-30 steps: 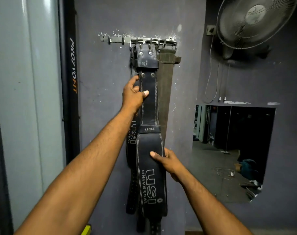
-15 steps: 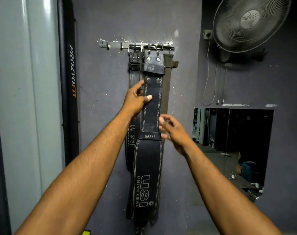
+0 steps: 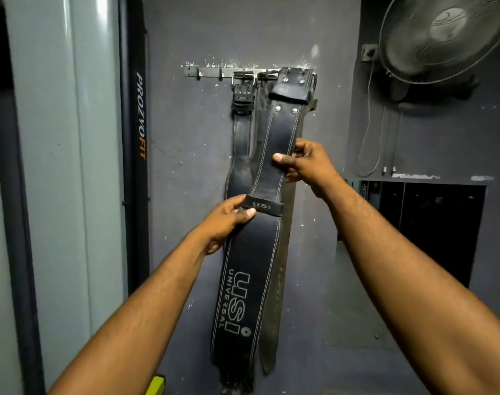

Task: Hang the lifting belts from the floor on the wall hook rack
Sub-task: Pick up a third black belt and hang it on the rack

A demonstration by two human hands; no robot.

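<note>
Wall hook rack [image 3: 211, 72]: metal strip fixed to grey wall, hooks along it, white chipped plaster above.

Front belt [image 3: 268, 166]: black leather, white stitching, "USI UNIVERSAL" print on wide lower section; buckle end up at rack's right end, hanging tilted, lower end swung left. Whether buckle is seated on a hook: cannot tell.

Second black belt [image 3: 241, 138]: hung from rack by buckle, just left of and partly behind front belt. Third belt [image 3: 274, 332], dull brown-green: behind front belt, lower end showing at right.

Left hand [image 3: 226, 220]: clamped on front belt's left edge at the small "USI" loop [image 3: 261, 206], thumb on face.

Right hand [image 3: 306, 163]: pinching front belt's right edge higher up, thumb across face, fingers behind.

Surrounds: wall fan [image 3: 442, 38] top right w/ cord hanging below; dark upright marked "PROZVOFIT" [image 3: 140, 115] at left; dark wall opening [image 3: 431, 223] lower right.
</note>
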